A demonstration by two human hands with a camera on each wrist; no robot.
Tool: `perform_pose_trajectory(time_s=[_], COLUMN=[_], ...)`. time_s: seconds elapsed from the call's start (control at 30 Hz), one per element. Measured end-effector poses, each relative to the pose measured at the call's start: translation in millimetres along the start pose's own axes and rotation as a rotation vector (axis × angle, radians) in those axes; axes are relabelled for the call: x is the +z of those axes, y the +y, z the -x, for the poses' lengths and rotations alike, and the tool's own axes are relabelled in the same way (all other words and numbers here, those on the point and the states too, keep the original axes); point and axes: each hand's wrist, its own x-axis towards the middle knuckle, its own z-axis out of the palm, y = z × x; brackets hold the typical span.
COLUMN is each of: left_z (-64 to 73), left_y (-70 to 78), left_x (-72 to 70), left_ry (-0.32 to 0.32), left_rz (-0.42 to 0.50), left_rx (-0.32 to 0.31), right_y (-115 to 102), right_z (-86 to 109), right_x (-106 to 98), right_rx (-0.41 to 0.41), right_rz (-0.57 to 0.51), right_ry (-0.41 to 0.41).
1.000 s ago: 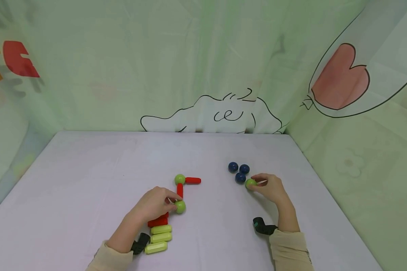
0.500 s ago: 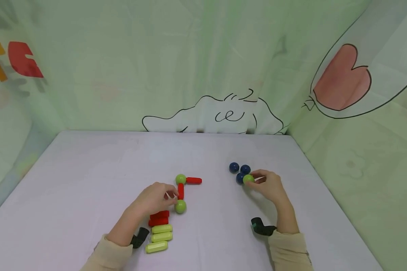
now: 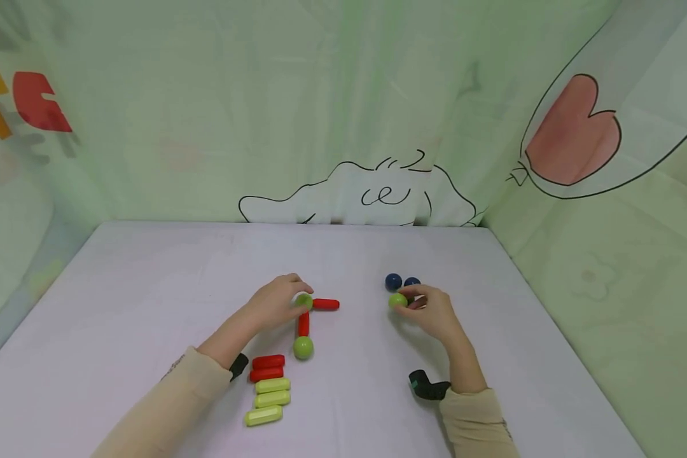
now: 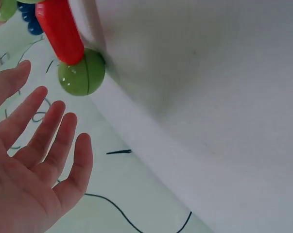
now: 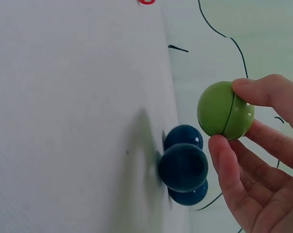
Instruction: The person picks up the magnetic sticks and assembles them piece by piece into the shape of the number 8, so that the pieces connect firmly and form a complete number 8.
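A glossy green ball is pinched between thumb and fingers by the right-hand grip, narrowed to the ball's width and apparently held clear of the desk. A fine seam is shown around it in the right wrist view; judged by its sheen, it is likely to be light, stiff and rather slippery, best taken across opposite sides at its widest part. Blue balls are clustered just beyond, at 12 to 1 o'clock from it; three are seen from the right wrist. At 9 o'clock, well apart, the far green ball is framed by the left-hand grip, its fingers spread wide; no firm hold is shown. That ball is abutted by one red rod at 3 o'clock and another red rod at 6 o'clock, beyond which the near green ball is placed. From there, two loose red rods are laid at 8 o'clock and three yellow-green rods at 7.
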Motion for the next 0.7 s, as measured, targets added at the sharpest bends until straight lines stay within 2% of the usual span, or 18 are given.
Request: perform_pose_trajectory(time_s=[0.2, 0.3, 0.47, 0.53, 0.7], left_z=[-22.9, -30.4, -38.5, -41.0, -45.4], left_y=[-1.0, -2.7, -3.8, -3.7, -2.6], left_x=[3.8, 5.0, 7.9, 9.5, 12.9], left_ry=[-0.086, -0.132, -0.209, -0.226, -0.233], left_rz=[0.029, 0.067, 0.163, 0.187, 0.175], left_rx=[-0.028, -0.062, -0.109, -0.127, -0.138], right_y=[-1, -3, -7, -9, -13], right_z=[-3.3, -5.7, -10.7, -13.4, -19.7], right_x=[12, 19, 29, 32, 40], right_rx=[-0.048, -0.075, -0.072, -0.068, -0.066], right_rz=[0.000, -0.002, -0.019, -0.024, -0.006], right_ry=[-0.014, -0.025, -0.052, -0.065, -0.084])
